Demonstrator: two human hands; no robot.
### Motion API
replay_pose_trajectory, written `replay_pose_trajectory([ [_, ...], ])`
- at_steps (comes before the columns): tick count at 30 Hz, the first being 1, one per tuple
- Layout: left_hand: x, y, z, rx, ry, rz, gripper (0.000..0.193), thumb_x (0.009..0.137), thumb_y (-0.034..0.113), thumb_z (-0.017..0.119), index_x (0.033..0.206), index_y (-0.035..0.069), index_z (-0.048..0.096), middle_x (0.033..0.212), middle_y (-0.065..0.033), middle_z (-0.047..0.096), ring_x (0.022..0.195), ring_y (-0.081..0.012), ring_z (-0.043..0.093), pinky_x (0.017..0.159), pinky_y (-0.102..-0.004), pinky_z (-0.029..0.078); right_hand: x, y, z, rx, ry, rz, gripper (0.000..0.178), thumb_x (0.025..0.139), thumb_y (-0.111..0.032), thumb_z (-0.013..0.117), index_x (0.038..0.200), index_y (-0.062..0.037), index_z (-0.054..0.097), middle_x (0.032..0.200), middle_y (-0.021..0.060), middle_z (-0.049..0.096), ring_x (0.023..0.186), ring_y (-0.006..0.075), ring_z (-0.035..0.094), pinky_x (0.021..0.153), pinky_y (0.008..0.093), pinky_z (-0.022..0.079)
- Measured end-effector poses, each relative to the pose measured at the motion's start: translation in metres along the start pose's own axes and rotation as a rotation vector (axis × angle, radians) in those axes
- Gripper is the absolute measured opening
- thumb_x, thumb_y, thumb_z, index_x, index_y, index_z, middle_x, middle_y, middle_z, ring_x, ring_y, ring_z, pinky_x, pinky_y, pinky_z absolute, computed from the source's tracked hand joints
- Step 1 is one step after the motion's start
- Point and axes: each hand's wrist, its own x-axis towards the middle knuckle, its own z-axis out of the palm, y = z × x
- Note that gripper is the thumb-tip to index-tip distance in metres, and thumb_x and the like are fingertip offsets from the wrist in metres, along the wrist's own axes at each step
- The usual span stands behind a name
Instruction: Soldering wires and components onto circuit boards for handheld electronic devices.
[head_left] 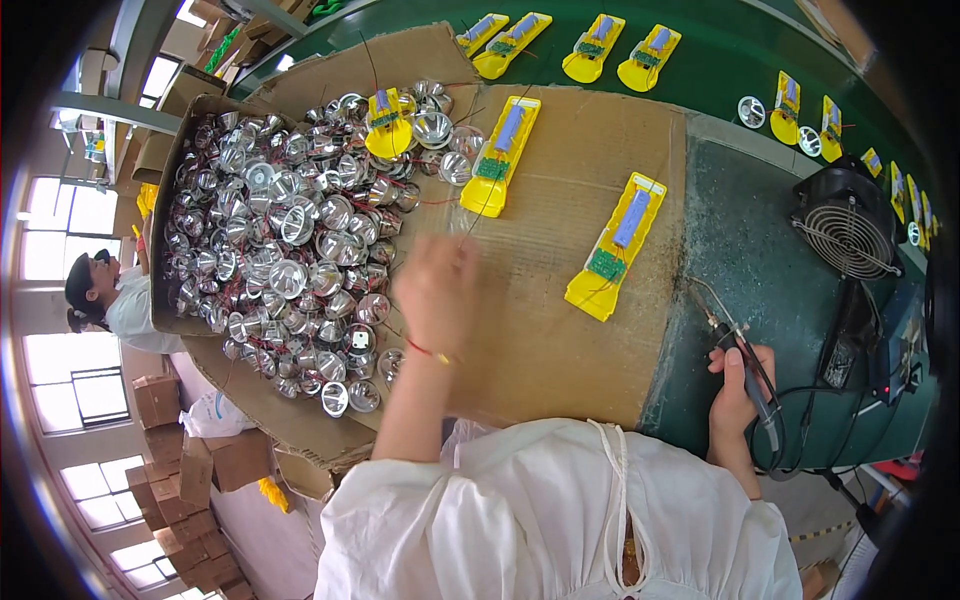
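My right hand [738,388] is wrapped round a soldering iron [765,408], its thin metal tip pointing up and left over the dark green bench. My left hand [437,290] is smeared by motion above the cardboard, beside the heap of silvery reflector cups [290,225] with red wires; what its fingers hold, if anything, is unclear. Just beyond it lies a yellow torch housing [500,160] with a lilac battery and a green circuit board. A second yellow housing [617,250] lies between my hands. A third yellow housing [388,135] rests on the heap's far edge.
Several more yellow housings [597,48] and a few reflectors [751,112] lie along the green surface at the back. A black fan [845,225] with a round grille stands at the right, near cables. Far left, another person [125,300] is beside stacked cartons [185,520].
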Motion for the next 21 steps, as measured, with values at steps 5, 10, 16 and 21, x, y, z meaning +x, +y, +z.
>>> replay_pose_trajectory([
  [5,0.04,-0.056,0.022,0.363,0.031,0.078,0.01,0.071,0.017,0.068,0.078,0.011,0.064,0.083,-0.0074,0.051,0.079,-0.0261,0.053,0.062,-0.0368,0.046,-0.002,-0.002,0.005,0.027,-0.01,-0.039,0.012,0.084,-0.008,0.055,0.088,0.0013,0.049,0.065,0.009,0.056,0.061,0.0151,0.056,0.063,0.0285,0.048],
  [10,0.033,-0.05,0.011,0.34,0.037,0.207,0.012,0.069,0.017,0.069,0.075,0.009,0.063,0.088,-0.0066,0.053,0.08,-0.027,0.052,0.068,-0.0371,0.043,-0.006,-0.005,0.003,0.021,0.02,-0.028,0.012,0.084,-0.008,0.056,0.088,0.0008,0.049,0.066,0.0088,0.056,0.061,0.0152,0.056,0.065,0.029,0.049],
  [16,-0.016,0.015,-0.003,-0.308,-0.15,0.162,0.005,0.072,0.009,0.065,0.073,0.007,0.06,0.075,-0.0065,0.058,0.075,-0.026,0.053,0.068,-0.038,0.039,-0.016,-0.025,0.016,0.071,-0.119,0.02,0.016,0.083,-0.007,0.059,0.09,0.0021,0.048,0.073,0.0131,0.061,0.063,0.0146,0.059,0.06,0.0274,0.049],
  [21,-0.027,0.045,0.02,-0.37,-0.222,0.205,0.006,0.071,0.01,0.067,0.075,0.009,0.062,0.078,-0.0033,0.058,0.076,-0.023,0.052,0.071,-0.0354,0.038,-0.015,-0.031,0.032,-0.057,-0.347,0.004,0.014,0.082,-0.004,0.058,0.09,0.0018,0.048,0.081,0.0132,0.06,0.065,0.0132,0.059,0.062,0.0267,0.05],
])
